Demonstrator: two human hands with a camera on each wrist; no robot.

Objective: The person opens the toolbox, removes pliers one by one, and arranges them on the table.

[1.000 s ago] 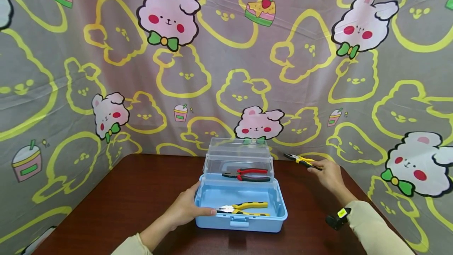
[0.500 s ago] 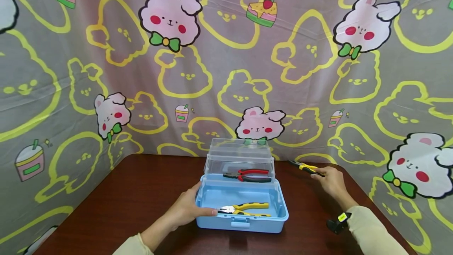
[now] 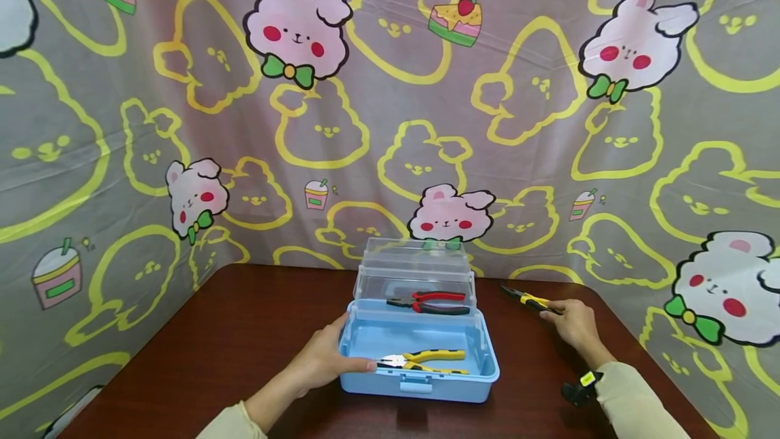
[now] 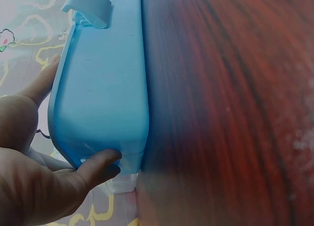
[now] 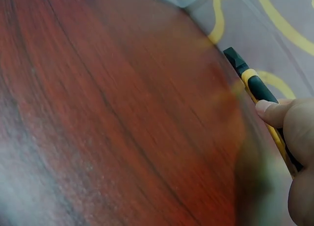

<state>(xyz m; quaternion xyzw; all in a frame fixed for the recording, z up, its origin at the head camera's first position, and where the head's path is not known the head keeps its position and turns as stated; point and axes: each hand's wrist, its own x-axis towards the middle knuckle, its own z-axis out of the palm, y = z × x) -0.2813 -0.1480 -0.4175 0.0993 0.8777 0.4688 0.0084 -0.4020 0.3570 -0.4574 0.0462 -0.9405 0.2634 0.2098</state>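
Observation:
A light blue toolbox (image 3: 420,386) stands on the table with its clear lid (image 3: 414,259) raised. My left hand (image 3: 323,358) grips the box's left front corner, thumb over the rim and fingers against the side wall. Inside lie yellow-and-black pliers (image 3: 435,355), with another yellow-and-black handle partly hidden behind the front wall. Red-and-black pliers (image 3: 439,297) rest in the clear upper tray (image 3: 368,314). To the right of the box, my right hand (image 3: 575,327) holds yellow-and-black pliers (image 5: 260,88) by the handles, low over the table; whether they touch it I cannot tell.
The dark wooden table (image 3: 244,344) spreads to both sides of the box. A patterned curtain (image 3: 378,93) hangs close behind the table and along both sides. A small black device (image 3: 579,388) sits at the right wrist.
My right hand has lowered the yellow-and-black pliers toward the tabletop and shifted slightly right. The left hand keeps its grip on the toolbox. The whole head view has drifted a little.

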